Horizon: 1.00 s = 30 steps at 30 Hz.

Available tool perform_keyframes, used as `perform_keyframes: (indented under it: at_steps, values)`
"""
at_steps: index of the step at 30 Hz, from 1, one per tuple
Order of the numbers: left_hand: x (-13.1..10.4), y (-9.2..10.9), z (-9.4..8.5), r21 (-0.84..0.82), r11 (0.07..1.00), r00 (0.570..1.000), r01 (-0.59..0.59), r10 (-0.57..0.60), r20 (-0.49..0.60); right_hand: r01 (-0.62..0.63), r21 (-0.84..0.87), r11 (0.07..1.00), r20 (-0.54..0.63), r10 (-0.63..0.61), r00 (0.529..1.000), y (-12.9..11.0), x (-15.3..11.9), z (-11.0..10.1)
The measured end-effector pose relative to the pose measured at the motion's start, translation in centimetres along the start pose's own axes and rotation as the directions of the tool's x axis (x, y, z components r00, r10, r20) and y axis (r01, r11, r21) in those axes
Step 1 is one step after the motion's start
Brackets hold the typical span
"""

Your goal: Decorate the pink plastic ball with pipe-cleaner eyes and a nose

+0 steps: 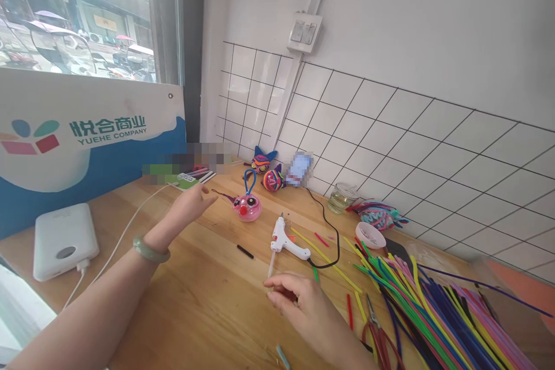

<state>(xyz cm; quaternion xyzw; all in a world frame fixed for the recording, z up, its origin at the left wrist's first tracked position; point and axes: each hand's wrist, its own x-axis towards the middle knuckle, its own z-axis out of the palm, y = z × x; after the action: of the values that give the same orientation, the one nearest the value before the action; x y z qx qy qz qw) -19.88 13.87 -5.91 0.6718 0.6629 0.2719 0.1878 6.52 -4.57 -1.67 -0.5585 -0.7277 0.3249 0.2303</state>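
Note:
My left hand [193, 203], with a pale green bangle [151, 250] on its wrist, hovers left of a round pink ornament [247, 208]. Its fingers are stretched out near the ornament's thin cord, with no object visible in them. The ornament has big eyes, a red nose and a blue pipe-cleaner loop [250, 180] on top. My right hand [303, 303] is over the front of the table, fingers loosely bent, with a gap between thumb and forefinger. Just beyond it lies a white hot glue gun [286, 241] with a glue stick at its rear.
Right of my right hand are red-handled scissors [376, 329] and a heap of coloured pipe cleaners [442, 306]. Farther back stand a pink bowl [370, 236], a glass jar [340, 199], a phone [299, 169] and wrapped ornaments [273, 179]. A white power bank [65, 240] is at left.

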Motion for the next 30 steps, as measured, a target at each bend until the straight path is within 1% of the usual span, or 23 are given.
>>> perform_keyframes:
  at_steps: [4,9,13,18,20,21,22,24,25,26,27,30]
  values:
    - [-0.7,2.1,1.8,-0.054,0.989,0.990,-0.138,0.138,-0.019,0.019,0.000,1.000,-0.016,-0.019,1.000,0.2,0.0,0.3]
    - [-1.9,4.1,4.7,-0.048,0.962,0.963,-0.269,0.270,0.014,0.051,-0.052,0.997,-0.006,-0.051,0.999,0.5,0.0,0.5]
    - [-2.6,4.9,6.0,-0.039,0.955,0.956,-0.293,0.293,-0.013,0.066,-0.078,0.995,-0.004,-0.066,0.998,0.3,0.1,0.7]
    - [-2.8,5.3,6.4,-0.064,0.950,0.952,-0.305,0.302,-0.050,0.073,-0.025,0.997,-0.018,-0.074,0.997,0.5,0.4,0.8]
    - [-3.2,5.6,6.2,-0.087,0.943,0.947,-0.320,0.316,-0.056,0.060,0.036,0.998,-0.056,-0.057,0.997,1.1,0.7,1.1]
    - [-3.6,5.9,6.1,-0.100,0.938,0.943,-0.331,0.327,-0.058,0.045,0.084,0.995,-0.106,-0.036,0.994,1.5,0.9,1.2]
    - [-4.1,6.2,5.9,-0.117,0.930,0.937,-0.348,0.343,-0.063,0.031,0.146,0.989,-0.182,-0.004,0.983,1.8,1.2,1.4]
    - [-5.5,7.1,5.5,-0.159,0.901,0.915,-0.404,0.396,-0.079,0.030,0.293,0.956,-0.358,0.080,0.930,2.4,1.7,1.6]
    - [-6.3,7.6,5.2,-0.223,0.861,0.889,-0.458,0.445,-0.107,0.043,0.367,0.929,-0.415,0.122,0.901,2.4,1.9,1.6]
    - [-7.2,8.2,4.9,-0.280,0.817,0.863,-0.504,0.491,-0.119,0.058,0.439,0.897,-0.438,0.157,0.885,2.4,2.0,1.5]
    - [-8.1,8.7,4.5,-0.327,0.777,0.840,-0.538,0.526,-0.131,0.071,0.506,0.859,-0.427,0.178,0.887,2.2,2.1,1.4]
    - [-10.3,10.1,3.7,-0.391,0.705,0.790,-0.591,0.603,-0.107,0.094,0.675,0.732,-0.310,0.166,0.936,1.0,1.8,0.9]
